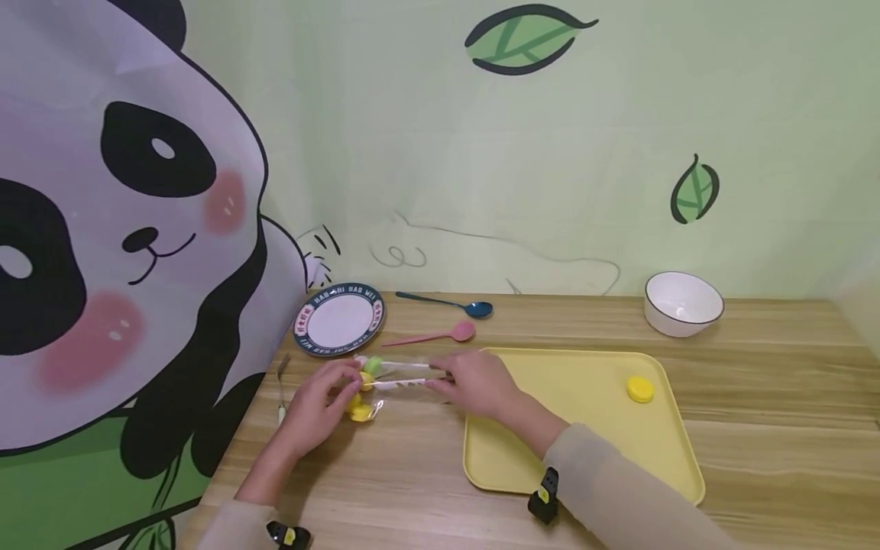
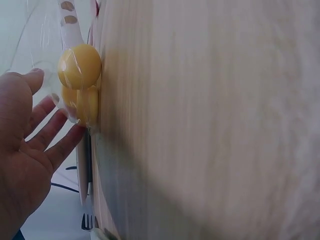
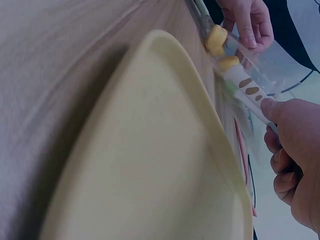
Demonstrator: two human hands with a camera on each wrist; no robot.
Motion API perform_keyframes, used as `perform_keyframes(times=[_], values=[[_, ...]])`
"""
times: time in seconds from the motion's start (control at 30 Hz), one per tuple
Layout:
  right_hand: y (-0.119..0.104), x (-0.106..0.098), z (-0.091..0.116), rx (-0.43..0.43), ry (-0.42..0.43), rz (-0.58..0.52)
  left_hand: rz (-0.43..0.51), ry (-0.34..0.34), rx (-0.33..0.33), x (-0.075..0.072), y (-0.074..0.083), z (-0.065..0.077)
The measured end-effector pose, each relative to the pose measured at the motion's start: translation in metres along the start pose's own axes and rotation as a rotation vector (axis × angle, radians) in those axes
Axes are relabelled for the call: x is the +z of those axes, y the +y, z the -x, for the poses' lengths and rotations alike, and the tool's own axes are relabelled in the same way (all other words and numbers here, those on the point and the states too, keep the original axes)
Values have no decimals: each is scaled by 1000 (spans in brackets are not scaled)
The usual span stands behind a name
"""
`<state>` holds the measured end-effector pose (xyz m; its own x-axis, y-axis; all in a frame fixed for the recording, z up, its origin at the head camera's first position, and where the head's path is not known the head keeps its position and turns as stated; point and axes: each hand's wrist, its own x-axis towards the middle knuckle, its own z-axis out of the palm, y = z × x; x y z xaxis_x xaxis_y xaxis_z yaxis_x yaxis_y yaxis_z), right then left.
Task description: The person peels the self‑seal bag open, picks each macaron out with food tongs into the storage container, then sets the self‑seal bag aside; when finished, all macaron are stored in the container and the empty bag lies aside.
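My right hand (image 1: 474, 383) grips the handle end of a white stick with brown spots (image 3: 251, 90), fingers curled and thumb laid along it. Clear plastic wrapping (image 3: 270, 85) surrounds the stick, and rounded yellow pieces (image 2: 80, 66) sit at its far end. Alongside it, a second pale stick (image 1: 406, 365) with a green end (image 1: 373, 366) runs into the same hand. At the yellow end, my left hand (image 1: 318, 402) touches the wrapping with its fingertips. Its fingers are loosely extended, with the thumb apart from them in the left wrist view.
A yellow tray (image 1: 584, 451) with a round yellow piece (image 1: 640, 389) lies right of centre. Behind are a blue-rimmed plate (image 1: 340, 321), a blue spoon (image 1: 477, 309), a pink spoon (image 1: 463, 331) and a white bowl (image 1: 683, 305). A fork (image 1: 281, 389) lies left.
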<state>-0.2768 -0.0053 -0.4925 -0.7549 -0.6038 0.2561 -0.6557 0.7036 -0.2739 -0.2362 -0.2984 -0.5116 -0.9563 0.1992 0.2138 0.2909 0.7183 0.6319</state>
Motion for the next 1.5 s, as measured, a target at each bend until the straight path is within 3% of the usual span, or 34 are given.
perform_keyframes(times=[0.2, 0.4, 0.63, 0.87, 1.1, 1.5], values=[[-1, 2, 4, 43, 20, 14, -8, -5, -13, 2, 2, -3], [0, 1, 5, -29, 35, -35, -12, 4, -7, 2, 1, -4], [-6, 5, 3, -74, 13, -11, 1, 2, -10, 2, 2, -3], [-14, 14, -1, -67, -6, 20, -5, 10, -6, 1, 0, -1], [-13, 19, 0, -67, 44, 12, -12, 9, -20, 2, -2, -1], [-1, 7, 16, -67, 78, -11, -16, 2, -43, 1, -1, -1]])
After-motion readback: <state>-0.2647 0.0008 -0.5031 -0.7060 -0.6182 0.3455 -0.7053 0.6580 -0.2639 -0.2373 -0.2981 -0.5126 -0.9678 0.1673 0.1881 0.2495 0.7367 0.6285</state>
